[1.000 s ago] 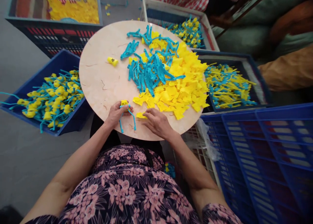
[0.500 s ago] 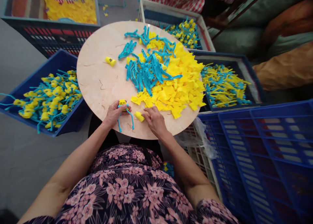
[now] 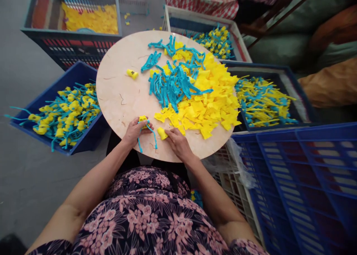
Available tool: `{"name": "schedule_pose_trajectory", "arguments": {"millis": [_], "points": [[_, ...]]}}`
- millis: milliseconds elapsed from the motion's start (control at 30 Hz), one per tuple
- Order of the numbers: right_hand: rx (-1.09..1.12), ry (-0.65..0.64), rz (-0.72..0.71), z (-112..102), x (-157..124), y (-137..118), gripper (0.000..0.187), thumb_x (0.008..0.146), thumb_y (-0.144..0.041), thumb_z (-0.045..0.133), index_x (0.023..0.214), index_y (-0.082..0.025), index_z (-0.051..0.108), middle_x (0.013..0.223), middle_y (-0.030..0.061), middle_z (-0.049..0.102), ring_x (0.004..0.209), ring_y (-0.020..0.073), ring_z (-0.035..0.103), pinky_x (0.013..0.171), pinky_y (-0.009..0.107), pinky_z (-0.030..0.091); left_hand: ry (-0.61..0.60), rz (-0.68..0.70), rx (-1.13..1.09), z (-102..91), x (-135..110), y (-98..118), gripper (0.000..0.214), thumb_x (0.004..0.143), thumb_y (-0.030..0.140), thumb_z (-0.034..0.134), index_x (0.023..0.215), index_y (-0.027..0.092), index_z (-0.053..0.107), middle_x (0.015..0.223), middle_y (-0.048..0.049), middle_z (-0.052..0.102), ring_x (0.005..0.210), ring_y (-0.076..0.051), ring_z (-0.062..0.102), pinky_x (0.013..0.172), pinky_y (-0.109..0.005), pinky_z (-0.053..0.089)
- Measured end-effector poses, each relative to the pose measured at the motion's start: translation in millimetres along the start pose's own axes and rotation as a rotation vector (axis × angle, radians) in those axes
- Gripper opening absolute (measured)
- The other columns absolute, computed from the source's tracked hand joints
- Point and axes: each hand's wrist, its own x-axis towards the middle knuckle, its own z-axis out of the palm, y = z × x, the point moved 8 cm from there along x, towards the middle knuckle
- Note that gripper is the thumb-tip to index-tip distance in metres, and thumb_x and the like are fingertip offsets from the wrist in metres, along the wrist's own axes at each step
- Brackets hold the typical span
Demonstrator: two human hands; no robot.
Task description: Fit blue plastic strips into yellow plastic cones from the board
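Note:
At the near edge of a round wooden tabletop (image 3: 119,95), my left hand (image 3: 134,130) is closed on a blue-and-yellow plastic piece (image 3: 143,122) whose two blue legs hang toward me. Just to its right, my right hand (image 3: 177,141) pinches a small yellow plastic part (image 3: 161,132) between its fingertips. Beyond my hands lie a heap of yellow parts (image 3: 205,106) and a tangle of blue strips (image 3: 171,82). A single yellow part (image 3: 132,74) sits alone on the left of the tabletop.
A blue crate (image 3: 63,112) of joined blue-and-yellow pieces stands at the left. More such crates stand at the back (image 3: 216,39) and right (image 3: 262,99). A crate of yellow parts (image 3: 92,19) is at the far left. Upturned blue crates (image 3: 304,184) fill the right.
My right hand lifted a yellow part from the edge of the heap and brought it left, close to the piece in my left hand. My left hand stayed in place.

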Motion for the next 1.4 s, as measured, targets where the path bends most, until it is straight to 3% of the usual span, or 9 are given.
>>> {"name": "schedule_pose_trajectory", "arguments": {"millis": [233, 433, 567, 633, 767, 900, 1133, 1400], "points": [[0.126, 0.149, 0.023, -5, 5, 14, 0.031, 0.097, -0.029, 0.045, 0.116, -0.022, 0.069, 0.098, 0.0086, 0.062, 0.092, 0.0206, 0.064, 0.082, 0.033, 0.054, -0.008, -0.057, -0.048, -2.2, 2, -3, 0.024, 0.075, 0.020, 0.071, 0.094, 0.012, 0.059, 0.070, -0.0029, 0.068, 0.064, -0.018, 0.070, 0.067, -0.035, 0.059], [0.181, 0.237, 0.015, -21, 16, -12, 0.029, 0.098, -0.030, 0.048, 0.116, -0.024, 0.069, 0.096, 0.0069, 0.064, 0.090, 0.0198, 0.064, 0.081, 0.034, 0.054, -0.004, -0.069, -0.080, -3.3, 2, -5, 0.023, 0.076, 0.019, 0.068, 0.097, 0.013, 0.061, 0.073, -0.0041, 0.070, 0.066, -0.017, 0.071, 0.064, -0.030, 0.058], [0.091, 0.198, -0.058, -20, 35, -40, 0.032, 0.099, -0.026, 0.045, 0.124, -0.025, 0.066, 0.098, 0.0078, 0.063, 0.095, 0.0202, 0.063, 0.083, 0.033, 0.053, 0.015, -0.049, -0.075, -4.2, 3, -3, 0.024, 0.076, 0.023, 0.070, 0.096, 0.014, 0.062, 0.079, -0.0052, 0.072, 0.072, -0.019, 0.071, 0.068, -0.033, 0.059], [0.014, 0.194, -0.071, -17, 44, -48, 0.033, 0.099, -0.023, 0.043, 0.123, -0.024, 0.066, 0.097, 0.0085, 0.063, 0.093, 0.0201, 0.062, 0.082, 0.033, 0.053, 0.019, -0.054, -0.081, -3.7, 4, -3, 0.026, 0.081, 0.035, 0.068, 0.094, 0.013, 0.063, 0.083, -0.0079, 0.072, 0.077, -0.021, 0.072, 0.070, -0.035, 0.059], [-0.162, 0.172, -0.104, -8, 54, -61, 0.034, 0.099, -0.018, 0.040, 0.122, -0.021, 0.065, 0.097, 0.0098, 0.064, 0.091, 0.0206, 0.061, 0.081, 0.032, 0.051, -0.013, -0.064, -0.095, 1.8, 4, -2, 0.057, 0.089, 0.067, 0.042, 0.090, 0.014, 0.065, 0.085, -0.0122, 0.073, 0.090, -0.026, 0.072, 0.072, -0.036, 0.059], [-0.293, 0.118, -0.162, 4, 55, -74, 0.036, 0.098, -0.014, 0.036, 0.122, -0.015, 0.064, 0.097, 0.0128, 0.065, 0.092, 0.0238, 0.059, 0.079, 0.036, 0.050, -0.025, -0.036, -0.076, 5.7, 2, 1, 0.072, 0.084, 0.080, 0.029, 0.088, 0.017, 0.063, 0.083, -0.0107, 0.072, 0.094, -0.026, 0.070, 0.072, -0.034, 0.059], [-0.330, 0.072, -0.168, 14, 54, -78, 0.037, 0.098, -0.012, 0.034, 0.123, -0.015, 0.061, 0.096, 0.0125, 0.063, 0.089, 0.0238, 0.056, 0.078, 0.036, 0.049, -0.009, -0.040, -0.050, 4.7, 1, -1, 0.077, 0.073, 0.090, 0.031, 0.080, 0.019, 0.060, 0.075, -0.0082, 0.068, 0.094, -0.026, 0.069, 0.068, -0.032, 0.058], [-0.352, 0.040, -0.133, 17, 57, -77, 0.039, 0.099, -0.011, 0.031, 0.124, -0.012, 0.061, 0.094, 0.0143, 0.063, 0.086, 0.0242, 0.057, 0.075, 0.037, 0.048, -0.060, -0.031, -0.043, 10.1, -1, -1, 0.076, 0.071, 0.091, 0.032, 0.077, 0.021, 0.058, 0.076, -0.0064, 0.067, 0.094, -0.025, 0.068, 0.070, -0.031, 0.057]]}}
